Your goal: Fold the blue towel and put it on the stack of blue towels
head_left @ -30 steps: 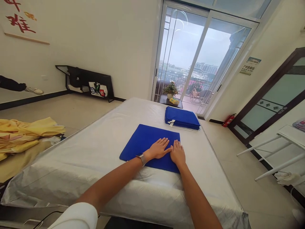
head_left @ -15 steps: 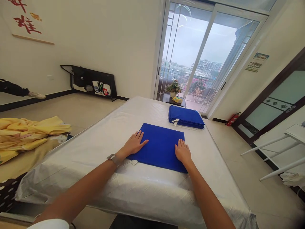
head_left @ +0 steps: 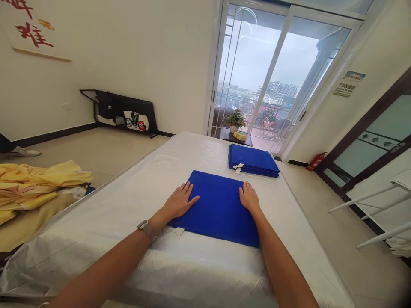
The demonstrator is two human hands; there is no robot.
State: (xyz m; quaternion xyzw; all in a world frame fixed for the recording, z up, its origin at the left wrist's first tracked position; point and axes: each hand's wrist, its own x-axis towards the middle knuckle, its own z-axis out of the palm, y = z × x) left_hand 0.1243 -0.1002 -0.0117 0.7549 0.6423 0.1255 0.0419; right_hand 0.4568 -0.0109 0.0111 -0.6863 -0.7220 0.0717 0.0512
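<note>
A flat, rectangular piece of folded blue fabric point(head_left: 218, 209) lies on the plastic-covered mattress point(head_left: 128, 205), a small white tag showing at its near left corner. My left hand point(head_left: 178, 201) rests flat on its left edge, fingers stretched and thumb apart. On the right edge lies my right hand point(head_left: 249, 196), palm down with its fingers extended and the thumb on the cloth. Neither hand grasps anything. Beyond the fabric, a stack of folded blue fabric point(head_left: 253, 159) with white tags sits toward the mattress's far right.
Yellow cloth point(head_left: 41, 184) is heaped left of the mattress. A small dark table point(head_left: 224, 133) with a potted plant point(head_left: 235, 119) stands by the sliding glass door. At right are a fire extinguisher point(head_left: 316, 161) and a white-legged table point(head_left: 375, 196). Another person's shoe point(head_left: 24, 151) shows at far left.
My right hand has slid slightly outward and away from me along the fabric's right edge. The view has shifted slightly closer. The other person's foot has come down to the floor, further left.
</note>
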